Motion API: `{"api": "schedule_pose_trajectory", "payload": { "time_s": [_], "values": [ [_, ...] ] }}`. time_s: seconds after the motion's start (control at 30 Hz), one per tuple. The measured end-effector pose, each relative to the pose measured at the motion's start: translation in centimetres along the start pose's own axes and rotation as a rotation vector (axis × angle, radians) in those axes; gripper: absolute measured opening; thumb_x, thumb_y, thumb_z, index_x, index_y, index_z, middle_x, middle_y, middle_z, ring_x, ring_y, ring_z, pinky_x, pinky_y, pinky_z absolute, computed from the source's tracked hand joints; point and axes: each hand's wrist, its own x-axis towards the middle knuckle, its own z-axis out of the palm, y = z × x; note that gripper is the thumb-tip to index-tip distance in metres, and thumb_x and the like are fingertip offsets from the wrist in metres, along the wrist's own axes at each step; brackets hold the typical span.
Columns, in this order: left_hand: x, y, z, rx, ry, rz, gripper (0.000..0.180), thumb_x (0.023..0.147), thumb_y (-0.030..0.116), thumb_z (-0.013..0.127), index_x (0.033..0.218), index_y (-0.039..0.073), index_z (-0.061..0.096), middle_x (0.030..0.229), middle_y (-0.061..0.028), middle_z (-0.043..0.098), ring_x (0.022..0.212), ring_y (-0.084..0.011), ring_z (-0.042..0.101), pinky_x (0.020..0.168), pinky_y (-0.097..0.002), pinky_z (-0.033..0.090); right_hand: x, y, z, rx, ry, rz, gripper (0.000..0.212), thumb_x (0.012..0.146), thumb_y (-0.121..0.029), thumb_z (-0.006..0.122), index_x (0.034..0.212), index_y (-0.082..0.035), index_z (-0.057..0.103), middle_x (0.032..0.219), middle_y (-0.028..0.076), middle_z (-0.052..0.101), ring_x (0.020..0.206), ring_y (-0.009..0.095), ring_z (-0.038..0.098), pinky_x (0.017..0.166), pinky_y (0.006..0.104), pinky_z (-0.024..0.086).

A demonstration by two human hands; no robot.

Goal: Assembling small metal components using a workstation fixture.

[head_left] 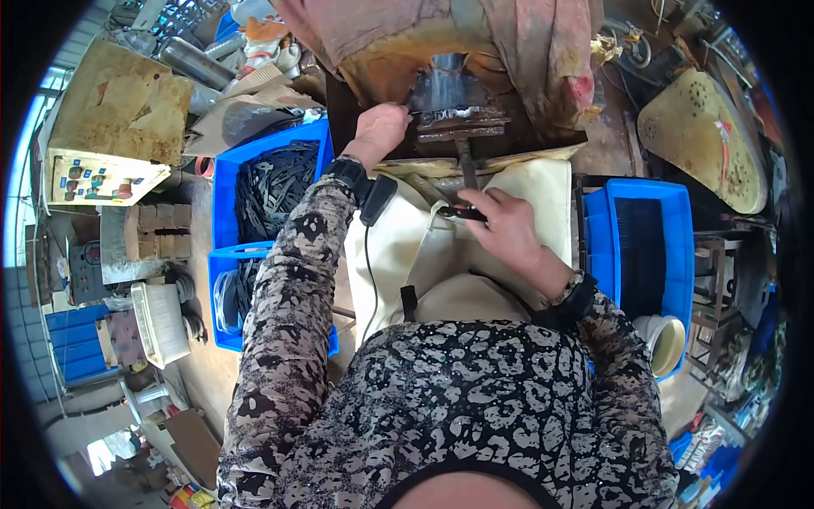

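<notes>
At the far middle, my left hand (380, 134) is closed in a pinch beside a dark metal fixture (462, 127). What its fingertips hold, if anything, is too small to make out. Behind the fixture is a grey, blurred, streaked surface (448, 83). A metal bar (465, 163) runs from the fixture toward me. Near the bar's close end, my right hand (513, 236) is wrapped round a black handle (462, 212); whether handle and bar are joined, I cannot tell. A cream apron (534, 191) covers my lap beneath both hands.
Blue bins (225, 182) with dark flat strips (275, 191) stand on my left. Another blue bin (598, 225) on my right holds dark strips and a cream pot (666, 339). Stained cloth (543, 51) hangs around the fixture. A yellowed box with buttons (110, 174) stands far left.
</notes>
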Motion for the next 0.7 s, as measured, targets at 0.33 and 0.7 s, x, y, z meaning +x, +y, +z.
{"api": "schedule_pose_trajectory", "payload": {
  "time_s": [0.33,0.7],
  "values": [
    [2.0,-0.3,3.0,0.081,-0.286,-0.064,0.021,0.085,0.020,0.054,0.092,0.011,0.072,0.098,-0.0140,0.069,0.094,-0.0337,0.065,0.083,-0.0431,0.053,2.8,3.3,-1.5,0.583,-0.236,0.443,0.023,0.086,-0.022,0.066,0.104,-0.009,0.061,0.068,0.003,0.057,0.059,0.018,0.058,0.051,0.0310,0.043],
    [1.4,-0.7,2.7,-0.016,-0.164,-0.006,0.023,0.087,0.025,0.054,0.086,0.010,0.071,0.092,-0.0168,0.068,0.089,-0.0346,0.065,0.080,-0.0453,0.052,6.8,8.2,-1.1,1.466,-0.001,0.851,0.017,0.092,-0.010,0.056,0.106,-0.003,0.058,0.086,0.008,0.062,0.068,0.018,0.057,0.059,0.0291,0.045]
  ]
}}
